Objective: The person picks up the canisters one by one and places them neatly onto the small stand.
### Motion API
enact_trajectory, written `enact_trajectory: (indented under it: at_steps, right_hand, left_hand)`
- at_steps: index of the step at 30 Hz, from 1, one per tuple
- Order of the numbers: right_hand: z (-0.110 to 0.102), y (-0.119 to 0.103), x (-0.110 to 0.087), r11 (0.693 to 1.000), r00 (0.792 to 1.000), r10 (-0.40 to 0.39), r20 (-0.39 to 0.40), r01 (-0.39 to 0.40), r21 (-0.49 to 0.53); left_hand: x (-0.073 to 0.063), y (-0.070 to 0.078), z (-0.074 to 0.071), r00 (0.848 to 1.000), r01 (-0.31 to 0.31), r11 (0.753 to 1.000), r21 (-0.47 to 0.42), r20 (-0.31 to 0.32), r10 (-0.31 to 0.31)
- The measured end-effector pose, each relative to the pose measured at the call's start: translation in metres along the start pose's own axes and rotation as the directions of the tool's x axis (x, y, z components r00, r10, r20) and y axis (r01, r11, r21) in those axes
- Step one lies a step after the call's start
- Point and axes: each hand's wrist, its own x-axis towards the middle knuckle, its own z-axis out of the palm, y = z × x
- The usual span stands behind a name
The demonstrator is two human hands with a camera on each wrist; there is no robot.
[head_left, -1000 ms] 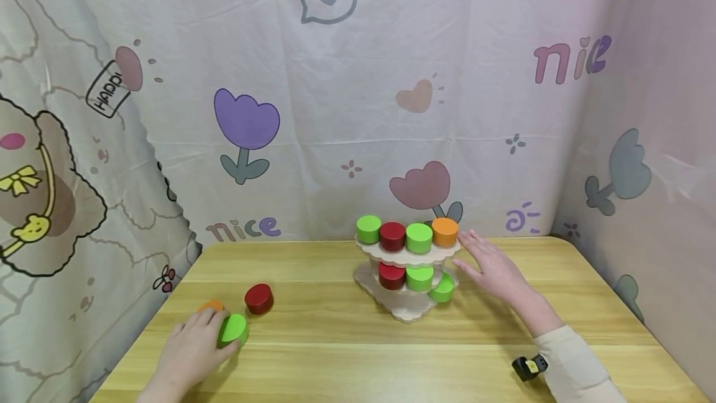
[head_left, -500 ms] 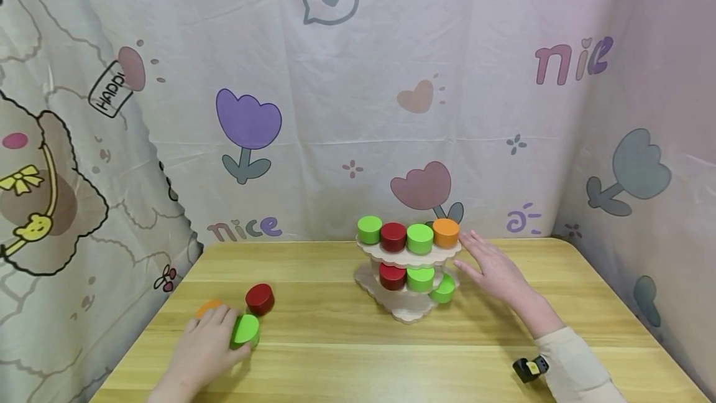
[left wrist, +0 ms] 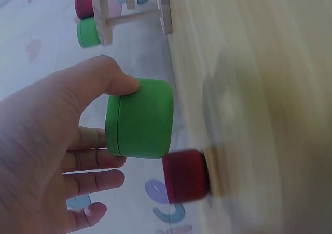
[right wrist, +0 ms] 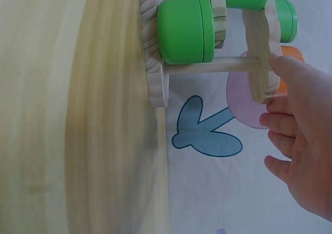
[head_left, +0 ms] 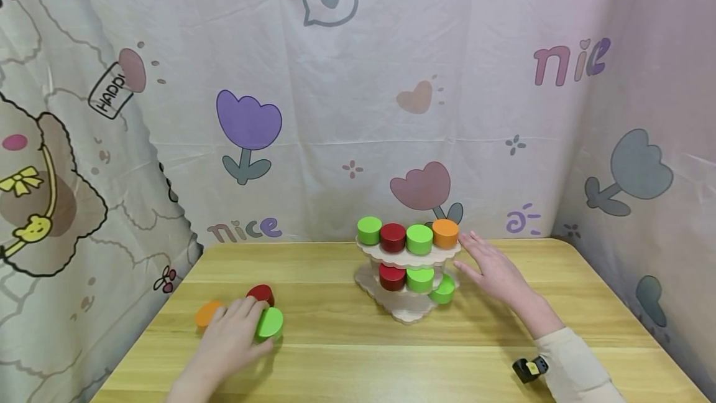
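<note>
My left hand pinches a green round block between thumb and fingers, tilted and raised above the table in the left wrist view. Just behind it on the table is a red round block, partly covered by the hand in the head view. An orange round block lies to the hand's left. The wooden tiered stand has scalloped shelves carrying green, red and orange blocks. My right hand holds the right end of its top shelf, thumb on one side and fingertips on the other.
The wooden table ends at a printed cloth backdrop behind and at both sides. A small black device is at the right cuff. On the stand's lower right sits a green block.
My left hand has carried the green block rightward and slightly away from me, uncovering the orange block and partly covering the red one. My right hand stays at the stand.
</note>
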Motion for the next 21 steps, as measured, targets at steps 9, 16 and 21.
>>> enact_trajectory:
  at_steps: [9,16,21]
  right_hand:
    - [0.0,-0.001,0.001,1.0,1.0,-0.003,-0.001,0.003,0.003]
    - [-0.001,-0.001,0.001,1.0,1.0,0.001,0.001,-0.001,0.004]
    - [-0.001,-0.001,0.001,1.0,1.0,0.0,0.0,0.0,0.002]
  left_hand:
    - [0.019,0.018,0.004,0.998,-0.057,0.998,-0.027,-0.011,0.057]
    - [0.035,0.034,0.007,0.993,-0.118,0.992,-0.044,-0.009,0.117]
    - [0.046,0.047,0.007,0.983,-0.186,0.982,-0.039,-0.012,0.186]
